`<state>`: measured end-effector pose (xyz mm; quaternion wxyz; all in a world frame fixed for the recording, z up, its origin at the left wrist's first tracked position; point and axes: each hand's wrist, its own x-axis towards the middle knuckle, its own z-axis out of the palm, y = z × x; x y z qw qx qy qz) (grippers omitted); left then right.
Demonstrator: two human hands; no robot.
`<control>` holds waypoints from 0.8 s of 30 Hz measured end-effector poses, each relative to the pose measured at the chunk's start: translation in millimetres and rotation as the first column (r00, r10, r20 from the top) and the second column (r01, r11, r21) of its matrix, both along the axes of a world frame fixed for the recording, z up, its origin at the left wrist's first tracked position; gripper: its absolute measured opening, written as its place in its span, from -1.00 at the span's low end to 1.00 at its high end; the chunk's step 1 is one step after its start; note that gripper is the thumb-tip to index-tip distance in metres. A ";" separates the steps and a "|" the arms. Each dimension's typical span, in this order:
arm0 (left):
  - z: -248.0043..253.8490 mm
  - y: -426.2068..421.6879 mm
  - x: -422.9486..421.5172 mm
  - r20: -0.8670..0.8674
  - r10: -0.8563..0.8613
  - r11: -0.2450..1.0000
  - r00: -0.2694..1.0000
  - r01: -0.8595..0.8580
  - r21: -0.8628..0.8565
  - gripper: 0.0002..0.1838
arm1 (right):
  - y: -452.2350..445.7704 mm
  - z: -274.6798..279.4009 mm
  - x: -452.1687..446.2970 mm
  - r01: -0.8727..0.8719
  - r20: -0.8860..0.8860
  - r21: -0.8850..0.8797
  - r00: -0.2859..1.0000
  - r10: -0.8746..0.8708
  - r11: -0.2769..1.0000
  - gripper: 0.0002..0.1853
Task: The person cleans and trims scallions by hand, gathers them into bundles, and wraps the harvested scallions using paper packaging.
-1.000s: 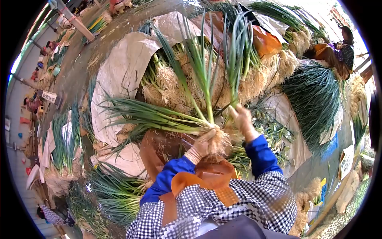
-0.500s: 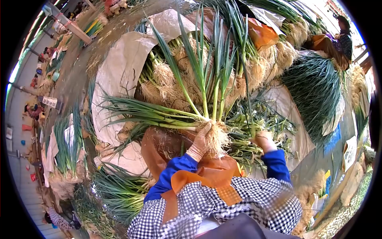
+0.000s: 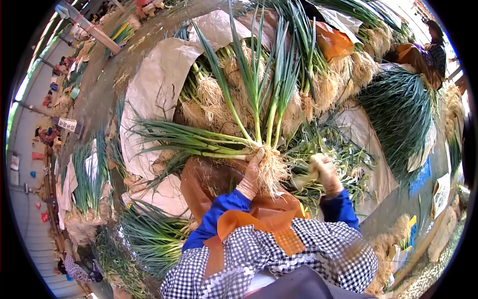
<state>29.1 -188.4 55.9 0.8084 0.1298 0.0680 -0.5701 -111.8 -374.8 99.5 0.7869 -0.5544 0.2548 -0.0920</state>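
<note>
My left hand (image 3: 252,175) is closed round the root ends of a bunch of green onions (image 3: 257,130), over my lap. Some stalks of the bunch fan upward and others point left. Pale stringy roots (image 3: 273,172) hang beside my fingers. To the right, apart from the bunch, my right hand (image 3: 326,174) is raised with its fingers curled. A blurred pale scrap shows by its fingertips, too smeared to name. Below and behind that hand lies a heap of stripped leaves (image 3: 348,158). A brown-orange apron (image 3: 196,182) covers my lap.
Bundled green onions (image 3: 211,92) with bushy roots lie ahead on a pale sheet (image 3: 152,99). A large pile of green onions (image 3: 396,117) lies right, near a seated person (image 3: 434,52). More onions (image 3: 149,239) lie at my left. Other people sit along the far left.
My right hand has moved up from the leaf heap, its wrist turning upright, and the long leaf near it no longer hangs there. My left hand keeps its hold; the whole view shifts slightly.
</note>
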 end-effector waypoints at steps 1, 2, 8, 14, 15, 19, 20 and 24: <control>5.5 -2.4 -2.7 -0.014 0.037 0.998 0.999 -0.037 0.059 -0.62 | -27.6 -3.6 -1.8 -0.263 -0.299 -0.373 0.942 0.153 0.890 -0.70; 7.8 -3.3 -4.9 -0.012 0.028 0.998 1.000 -0.027 0.056 -0.62 | -43.7 -29.0 5.9 -0.570 -0.700 -0.567 0.714 0.016 0.594 -0.61; 14.5 -1.9 -10.2 -0.108 0.081 0.996 0.991 -0.077 0.036 -0.71 | -7.9 -55.7 134.3 -0.139 0.069 -0.077 0.987 0.144 0.987 -0.73; -33.4 0.1 -2.7 -0.023 0.109 0.974 0.994 -0.103 0.202 -0.78 | 29.8 -71.4 179.3 0.252 0.278 0.067 0.924 -0.261 0.965 -0.75; -40.9 -1.3 -3.0 0.074 0.155 0.960 0.985 -0.168 0.223 -0.80 | 35.1 -71.3 172.7 0.331 0.255 -0.001 0.913 -0.320 0.944 -0.77; -38.3 -6.8 -8.5 -0.041 0.226 0.970 0.973 -0.221 0.100 -0.85 | 41.9 -61.1 120.6 0.042 0.235 0.003 0.971 -0.041 0.999 -0.74; -32.1 -5.0 -7.7 -0.129 0.198 0.980 0.972 -0.196 0.027 -0.83 | 66.3 -25.4 102.7 0.237 0.101 0.409 0.948 -0.302 0.881 -0.75; -37.5 3.2 4.9 -0.058 0.279 0.943 0.959 -0.262 0.206 -0.78 | 1.9 -45.3 -0.8 -0.046 0.191 -0.011 0.980 0.047 0.999 -0.67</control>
